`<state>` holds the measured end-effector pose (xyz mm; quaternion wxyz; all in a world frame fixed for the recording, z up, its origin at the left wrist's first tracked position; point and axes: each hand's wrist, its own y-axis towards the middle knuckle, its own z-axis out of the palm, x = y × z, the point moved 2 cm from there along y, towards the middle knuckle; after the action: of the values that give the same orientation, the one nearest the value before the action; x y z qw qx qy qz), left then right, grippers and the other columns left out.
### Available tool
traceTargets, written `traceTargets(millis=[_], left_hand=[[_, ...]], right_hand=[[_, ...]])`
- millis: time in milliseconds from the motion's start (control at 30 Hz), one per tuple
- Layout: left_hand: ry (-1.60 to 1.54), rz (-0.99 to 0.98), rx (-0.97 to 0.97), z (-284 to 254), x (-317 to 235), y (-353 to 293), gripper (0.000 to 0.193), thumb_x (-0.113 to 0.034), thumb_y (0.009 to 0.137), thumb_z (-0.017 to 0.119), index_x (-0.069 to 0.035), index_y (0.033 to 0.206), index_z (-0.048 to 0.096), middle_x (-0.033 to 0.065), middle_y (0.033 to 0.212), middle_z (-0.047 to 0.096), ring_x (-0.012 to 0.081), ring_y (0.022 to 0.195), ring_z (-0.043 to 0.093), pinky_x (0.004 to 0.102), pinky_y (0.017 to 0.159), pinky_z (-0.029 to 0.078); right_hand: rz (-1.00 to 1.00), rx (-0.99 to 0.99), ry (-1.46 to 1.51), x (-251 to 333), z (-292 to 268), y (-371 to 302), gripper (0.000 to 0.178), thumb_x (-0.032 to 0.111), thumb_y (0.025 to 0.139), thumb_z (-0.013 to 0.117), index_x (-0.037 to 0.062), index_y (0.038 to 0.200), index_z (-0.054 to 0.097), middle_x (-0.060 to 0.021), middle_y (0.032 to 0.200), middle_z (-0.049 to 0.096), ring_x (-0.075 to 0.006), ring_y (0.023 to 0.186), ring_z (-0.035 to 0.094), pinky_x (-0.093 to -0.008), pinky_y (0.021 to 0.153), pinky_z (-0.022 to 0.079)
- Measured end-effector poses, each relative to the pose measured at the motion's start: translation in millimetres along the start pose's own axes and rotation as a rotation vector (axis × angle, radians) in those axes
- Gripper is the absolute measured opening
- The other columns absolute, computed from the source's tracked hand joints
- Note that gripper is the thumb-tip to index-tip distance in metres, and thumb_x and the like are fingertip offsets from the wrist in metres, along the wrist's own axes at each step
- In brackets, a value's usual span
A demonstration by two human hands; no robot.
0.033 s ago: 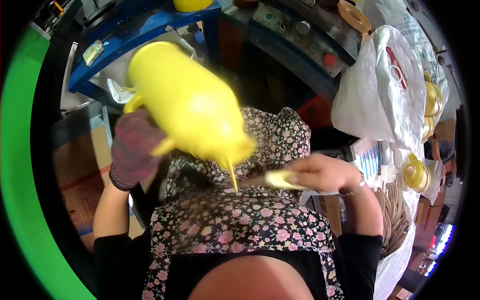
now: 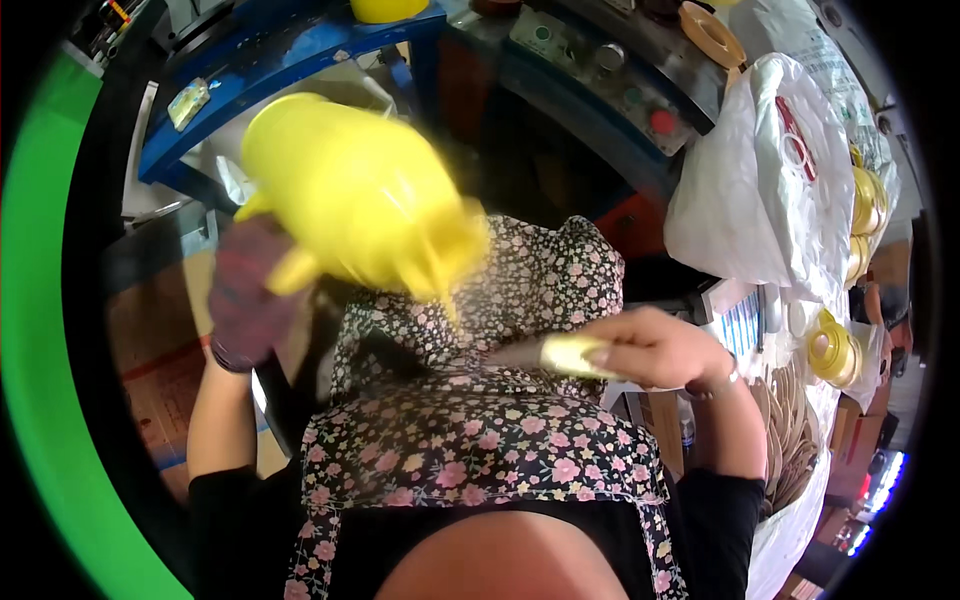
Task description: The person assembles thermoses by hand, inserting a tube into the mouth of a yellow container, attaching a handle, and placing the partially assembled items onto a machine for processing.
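Note:
A yellow plastic jug (image 2: 345,190) hangs tilted in front of my apron, its mouth end toward my middle and smeared by motion. My left hand (image 2: 252,290), in a dark maroon glove, is closed round the jug's handle. From the jug's mouth end a thin yellow strip (image 2: 452,308) dangles. Bare, my right hand (image 2: 660,350) grips a knife by its pale yellow handle (image 2: 575,356). The blade is blurred and points left, below the jug and apart from it. Behind both lies my black floral apron (image 2: 480,440).
A blue bench (image 2: 270,90) stands at the far left, with a crumpled scrap (image 2: 188,103) on it. Farther right is a control panel with a red button (image 2: 662,122). A white plastic bag (image 2: 730,200), yellow round parts (image 2: 833,348) and stacked brown pieces (image 2: 785,440) line the right side.
The jug and my left hand have shifted a little left, away from the knife. My right hand has moved slightly right with the knife. The dangling strip looks shorter and more blurred.

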<state>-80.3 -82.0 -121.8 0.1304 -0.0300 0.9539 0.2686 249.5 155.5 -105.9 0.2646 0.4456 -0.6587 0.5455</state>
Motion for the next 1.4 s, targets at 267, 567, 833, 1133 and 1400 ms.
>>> traceTargets(millis=[267, 567, 833, 1133, 1400], left_hand=[[-0.199, -0.267, -0.420, -31, 29, 6, 0.037, -0.002, 0.070, 0.078, -0.003, 0.104, 0.063, 0.0123, 0.104, 0.063, 0.0252, 0.097, 0.059, 0.0356, 0.088, 0.046], [0.192, 0.042, -0.200, -34, 1, 36, 0.039, -0.010, 0.065, 0.081, -0.010, 0.101, 0.065, 0.0090, 0.094, 0.062, 0.0326, 0.100, 0.057, 0.0428, 0.090, 0.043], [0.099, 0.004, -0.138, -34, 2, 42, 0.033, -0.010, 0.066, 0.079, -0.010, 0.097, 0.066, 0.0107, 0.097, 0.063, 0.0316, 0.098, 0.058, 0.0409, 0.089, 0.044], [0.001, -0.018, -0.144, -27, 20, 33, 0.035, -0.010, 0.068, 0.080, -0.010, 0.099, 0.066, 0.0110, 0.103, 0.062, 0.0308, 0.099, 0.057, 0.0405, 0.087, 0.045], [0.002, -0.058, -0.134, -25, 31, 37, 0.032, -0.010, 0.071, 0.078, -0.009, 0.100, 0.066, 0.0117, 0.106, 0.062, 0.0304, 0.103, 0.057, 0.0393, 0.089, 0.046]], right_hand=[[-0.336, -0.618, 0.299, 27, -17, 4, 0.028, 0.010, 0.094, 0.054, -0.0023, 0.119, 0.047, -0.0062, 0.094, 0.059, -0.0097, 0.076, 0.060, -0.0213, 0.063, 0.048], [-0.580, -0.805, -0.678, 102, -26, 36, 0.027, 0.008, 0.082, 0.061, 0.0077, 0.109, 0.062, -0.0118, 0.084, 0.065, -0.0287, 0.073, 0.064, -0.0357, 0.064, 0.052], [-0.404, -0.753, -1.243, 122, -24, 57, 0.020, 0.009, 0.075, 0.060, 0.0120, 0.095, 0.065, -0.0035, 0.069, 0.059, -0.0219, 0.061, 0.062, -0.0326, 0.052, 0.049], [-0.432, -0.665, -1.018, 120, -18, 70, 0.019, 0.010, 0.078, 0.059, 0.0084, 0.096, 0.066, -0.0072, 0.070, 0.063, -0.0242, 0.062, 0.064, -0.0352, 0.053, 0.050], [-0.365, -0.757, -1.101, 106, -31, 90, 0.024, 0.012, 0.080, 0.060, 0.0092, 0.103, 0.064, -0.0077, 0.073, 0.063, -0.0257, 0.063, 0.064, -0.0362, 0.054, 0.050]])
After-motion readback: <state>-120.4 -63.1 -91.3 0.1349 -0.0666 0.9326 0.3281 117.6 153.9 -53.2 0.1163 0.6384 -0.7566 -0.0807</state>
